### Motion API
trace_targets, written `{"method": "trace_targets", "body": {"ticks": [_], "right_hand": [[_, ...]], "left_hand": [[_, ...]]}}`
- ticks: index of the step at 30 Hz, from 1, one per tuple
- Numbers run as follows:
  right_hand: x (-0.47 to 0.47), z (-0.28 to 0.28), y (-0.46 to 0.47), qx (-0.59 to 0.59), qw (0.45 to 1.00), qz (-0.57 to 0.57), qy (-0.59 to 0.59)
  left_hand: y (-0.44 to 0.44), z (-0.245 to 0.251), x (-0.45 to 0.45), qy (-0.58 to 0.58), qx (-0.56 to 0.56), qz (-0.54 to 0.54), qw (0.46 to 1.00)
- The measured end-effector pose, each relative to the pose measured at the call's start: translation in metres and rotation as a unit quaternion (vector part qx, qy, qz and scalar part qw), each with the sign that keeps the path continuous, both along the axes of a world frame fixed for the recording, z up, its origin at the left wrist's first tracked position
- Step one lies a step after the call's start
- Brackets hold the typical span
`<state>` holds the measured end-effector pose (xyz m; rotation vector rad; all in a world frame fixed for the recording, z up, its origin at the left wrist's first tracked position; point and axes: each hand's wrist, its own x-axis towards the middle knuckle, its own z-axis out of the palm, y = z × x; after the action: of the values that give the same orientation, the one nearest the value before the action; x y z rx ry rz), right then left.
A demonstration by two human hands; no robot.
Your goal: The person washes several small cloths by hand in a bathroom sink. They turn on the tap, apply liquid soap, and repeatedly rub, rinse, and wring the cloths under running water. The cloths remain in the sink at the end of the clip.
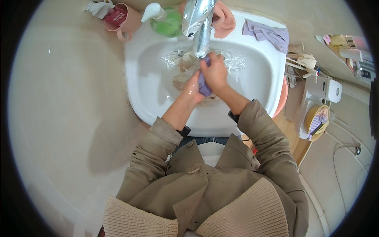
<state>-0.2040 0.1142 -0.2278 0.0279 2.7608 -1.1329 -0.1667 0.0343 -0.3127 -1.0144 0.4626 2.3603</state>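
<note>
A wet purple cloth is bunched between my two hands, under the chrome faucet and over the white washbasin. My left hand grips its lower part from the left side. Around its upper part, just below the spout, my right hand is closed. Water splashes in the bowl on both sides of the spout. Beneath my hands lies a pale item with brown patches, partly covered by water and by my hands; what it is I cannot tell.
Along the basin's back rim stand a pump bottle of green liquid, an orange-pink cloth and a folded lilac cloth. A pink mug holding a tube sits back left. To the right are a toilet and a yellow basin with cloths.
</note>
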Motion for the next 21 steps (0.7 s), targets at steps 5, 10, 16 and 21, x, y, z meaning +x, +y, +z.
{"method": "trace_targets", "body": {"ticks": [5, 10, 16, 21], "right_hand": [[0.022, -0.01, 0.0, -0.071, 0.994, 0.082, -0.012], [0.004, -0.015, 0.01, -0.012, 0.999, -0.05, -0.003], [0.018, 0.0, 0.004, -0.092, 0.996, 0.017, -0.012], [0.002, -0.034, 0.028, -0.033, 0.994, 0.008, 0.1]], "left_hand": [[0.002, -0.007, -0.004, 0.09, 0.024, -0.008, 0.996], [0.016, 0.01, -0.003, 0.128, 0.027, -0.002, 0.991], [0.012, 0.019, -0.007, 0.102, 0.006, 0.001, 0.995], [0.008, 0.021, -0.01, 0.006, -0.063, -0.035, 0.997]]}}
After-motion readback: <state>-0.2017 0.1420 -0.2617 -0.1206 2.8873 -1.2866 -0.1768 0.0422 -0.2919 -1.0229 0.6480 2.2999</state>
